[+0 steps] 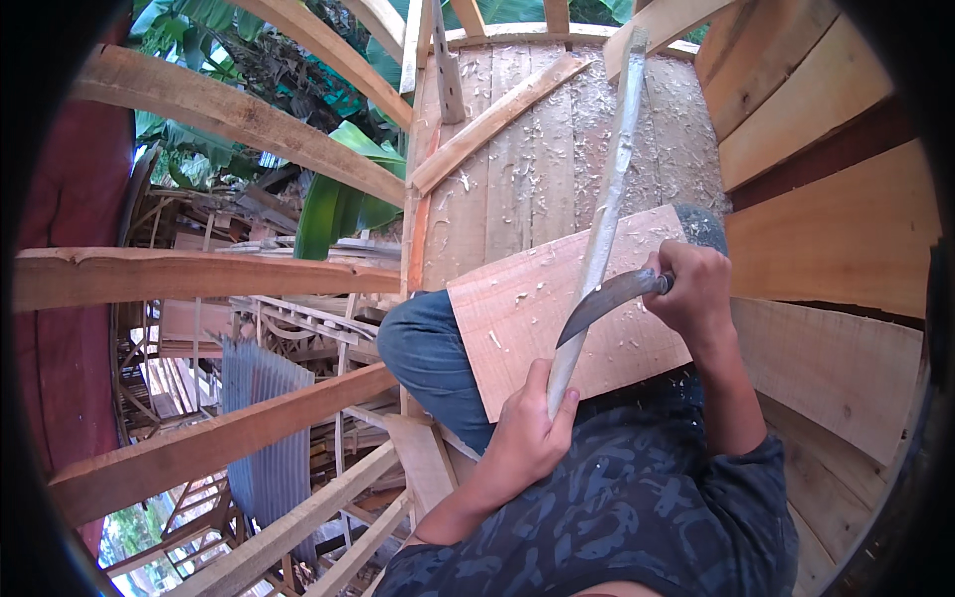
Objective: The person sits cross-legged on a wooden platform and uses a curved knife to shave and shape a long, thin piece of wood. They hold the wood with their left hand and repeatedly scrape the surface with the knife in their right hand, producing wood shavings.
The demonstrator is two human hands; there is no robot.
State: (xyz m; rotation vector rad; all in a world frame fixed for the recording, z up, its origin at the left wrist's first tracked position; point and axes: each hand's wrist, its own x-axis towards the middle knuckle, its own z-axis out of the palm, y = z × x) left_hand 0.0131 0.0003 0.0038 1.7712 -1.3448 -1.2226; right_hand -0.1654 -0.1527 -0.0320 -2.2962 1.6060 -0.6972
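My left hand is closed around the near end of a long, pale, slightly curved stick, which slants up and away from me. In my right hand is the handle of a knife with a dark, curved blade. The blade lies across the stick, a little beyond my left hand. Under both, a flat wooden board rests over my lap, with a few light shavings on it. My fingers hide most of the knife's handle.
Shavings litter the plank floor ahead, where a loose wooden strip lies. Wooden rails form an open side at left, with a corrugated sheet below. A plank wall stands close at right.
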